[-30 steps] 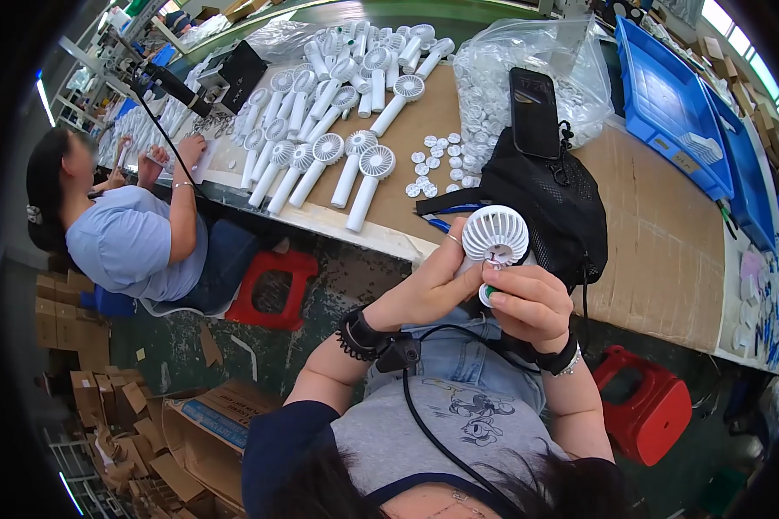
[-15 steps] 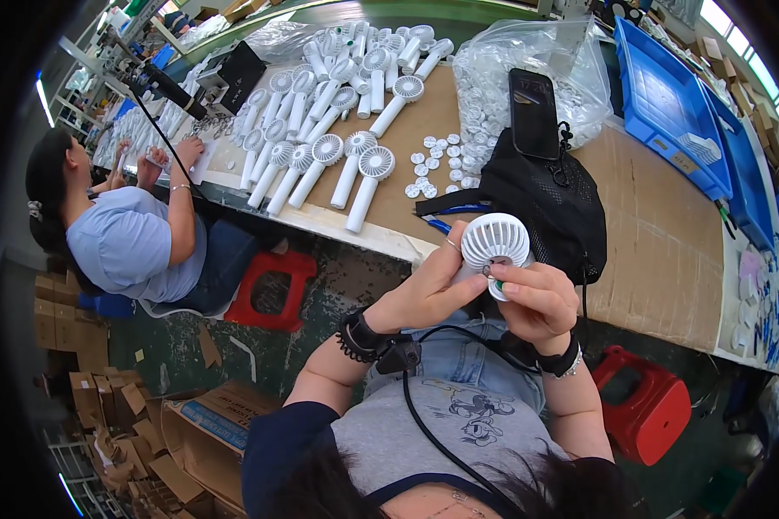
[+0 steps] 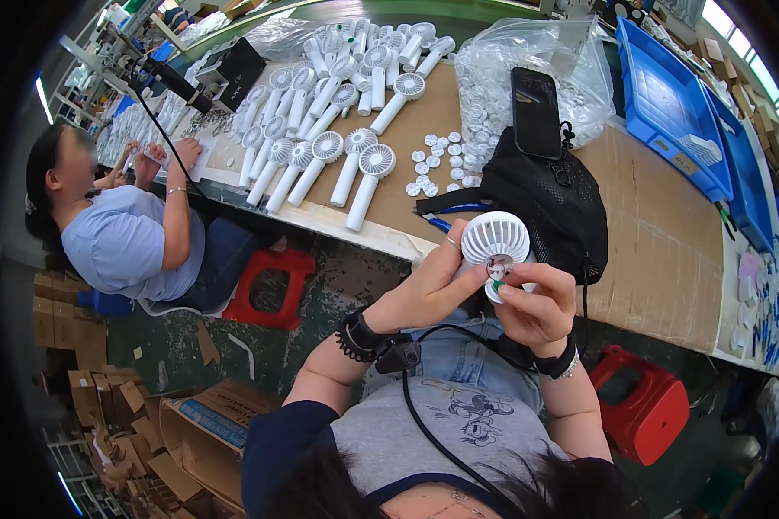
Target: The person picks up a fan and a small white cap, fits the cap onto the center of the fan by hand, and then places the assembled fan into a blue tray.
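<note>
My left hand grips the round white plastic fan head steady, so my right hand fingers can pinch the small round cap just under it.

Both forearms rise from the lower edge and meet in front of the chest. The left hand is cupped, fingers curled upward in a closed grip. The right hand faces it, thumb and forefinger pinched together.
</note>
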A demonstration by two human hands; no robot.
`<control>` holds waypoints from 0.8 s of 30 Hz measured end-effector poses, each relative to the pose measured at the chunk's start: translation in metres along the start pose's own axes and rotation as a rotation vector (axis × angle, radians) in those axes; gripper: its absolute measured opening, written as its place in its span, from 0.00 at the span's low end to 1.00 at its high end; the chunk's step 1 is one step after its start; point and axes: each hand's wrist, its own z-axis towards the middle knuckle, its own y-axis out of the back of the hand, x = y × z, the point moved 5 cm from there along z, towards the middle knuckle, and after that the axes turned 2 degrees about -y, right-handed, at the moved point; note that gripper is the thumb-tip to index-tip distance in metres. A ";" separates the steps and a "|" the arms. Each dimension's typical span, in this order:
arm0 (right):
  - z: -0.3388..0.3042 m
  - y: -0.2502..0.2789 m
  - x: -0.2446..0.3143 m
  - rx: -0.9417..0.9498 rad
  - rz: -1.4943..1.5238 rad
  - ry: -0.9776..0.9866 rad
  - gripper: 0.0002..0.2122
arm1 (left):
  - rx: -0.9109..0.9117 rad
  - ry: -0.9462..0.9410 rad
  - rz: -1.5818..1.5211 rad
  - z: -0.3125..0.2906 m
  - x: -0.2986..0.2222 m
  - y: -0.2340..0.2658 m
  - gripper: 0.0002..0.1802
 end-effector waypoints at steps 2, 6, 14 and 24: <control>-0.001 0.000 -0.001 -0.009 -0.001 -0.008 0.14 | 0.003 0.025 -0.001 0.001 0.000 0.000 0.22; -0.002 0.001 -0.001 -0.010 -0.030 -0.011 0.14 | 0.049 0.018 -0.001 -0.001 -0.003 0.001 0.22; -0.004 0.000 -0.001 -0.019 -0.028 -0.029 0.15 | 0.001 0.046 0.008 -0.002 -0.005 0.001 0.21; 0.001 -0.001 0.000 -0.008 -0.035 -0.033 0.16 | -0.033 0.103 0.068 -0.002 -0.006 0.003 0.21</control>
